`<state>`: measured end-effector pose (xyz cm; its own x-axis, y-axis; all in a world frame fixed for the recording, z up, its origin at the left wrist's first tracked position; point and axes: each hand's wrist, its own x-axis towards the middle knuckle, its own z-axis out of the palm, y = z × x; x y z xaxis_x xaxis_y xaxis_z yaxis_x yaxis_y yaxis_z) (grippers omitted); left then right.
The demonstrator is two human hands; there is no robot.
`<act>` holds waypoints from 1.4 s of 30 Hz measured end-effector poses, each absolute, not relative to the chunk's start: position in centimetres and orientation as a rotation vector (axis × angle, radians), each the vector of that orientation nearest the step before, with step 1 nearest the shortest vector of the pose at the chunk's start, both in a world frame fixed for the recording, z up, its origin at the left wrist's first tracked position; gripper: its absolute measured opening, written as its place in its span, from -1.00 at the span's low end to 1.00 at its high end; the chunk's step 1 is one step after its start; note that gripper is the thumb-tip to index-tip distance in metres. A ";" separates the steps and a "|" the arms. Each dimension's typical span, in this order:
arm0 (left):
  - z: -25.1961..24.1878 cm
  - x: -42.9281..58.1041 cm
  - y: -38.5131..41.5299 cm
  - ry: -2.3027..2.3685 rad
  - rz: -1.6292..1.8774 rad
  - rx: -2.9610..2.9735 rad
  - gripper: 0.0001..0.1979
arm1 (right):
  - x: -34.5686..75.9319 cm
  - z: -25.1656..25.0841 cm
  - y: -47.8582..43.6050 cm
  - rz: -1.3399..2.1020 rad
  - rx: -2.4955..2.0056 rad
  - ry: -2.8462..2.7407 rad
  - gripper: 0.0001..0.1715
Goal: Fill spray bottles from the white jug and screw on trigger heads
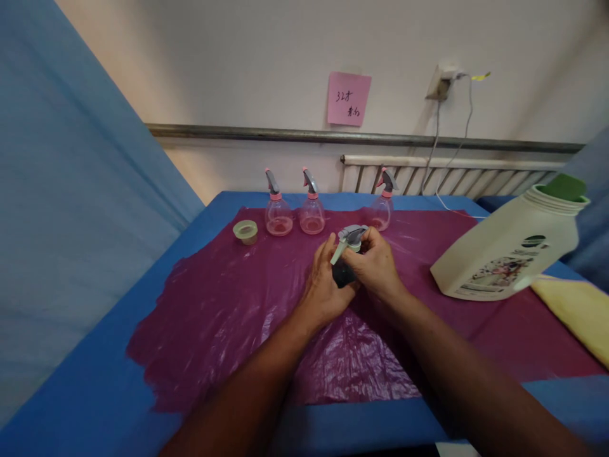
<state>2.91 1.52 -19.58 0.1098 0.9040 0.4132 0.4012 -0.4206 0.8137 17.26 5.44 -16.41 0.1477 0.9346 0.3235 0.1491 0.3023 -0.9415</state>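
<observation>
A dark spray bottle (343, 273) with a grey and pale green spray head (351, 237) is between my hands at the middle of the purple plastic sheet (214, 304). My left hand (326, 282) is wrapped round the bottle's body from the left. From the right, my right hand (378, 261) grips the collar just under the spray head, its thumb and fingers closed there. The bottle stands roughly upright, and its lower part is partly hidden by my hands.
Behind are clear spray bottles with pink liquid (279, 219) (312, 217) (382, 209). A small green-rimmed cup (245, 232) stands left of them. At the right are a large cream jug (504, 251) and a yellow cloth (575, 311). Blue curtain (71, 190) hangs left.
</observation>
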 end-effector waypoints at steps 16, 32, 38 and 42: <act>-19.2 1.8 1.9 1.127 1.386 1.987 -0.29 | 18.3 -16.6 5.5 0.872 -1.039 -1.456 -0.64; -18.9 2.1 1.9 1.148 1.390 2.072 -0.25 | 19.9 -17.4 6.4 1.288 -0.687 -1.245 -0.08; -18.7 2.3 1.9 1.125 1.407 2.065 -0.30 | 18.9 -17.4 6.9 1.136 -0.728 -1.303 -0.18; -18.6 2.4 1.7 1.137 1.397 2.055 -0.28 | 19.5 -17.2 6.5 1.098 -0.715 -1.355 -0.04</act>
<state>2.38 1.72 -18.55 0.1670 0.8030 0.5722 0.3966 -0.5860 0.7066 19.49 6.45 -17.23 -0.1211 0.9109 0.3945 -0.1972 0.3675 -0.9089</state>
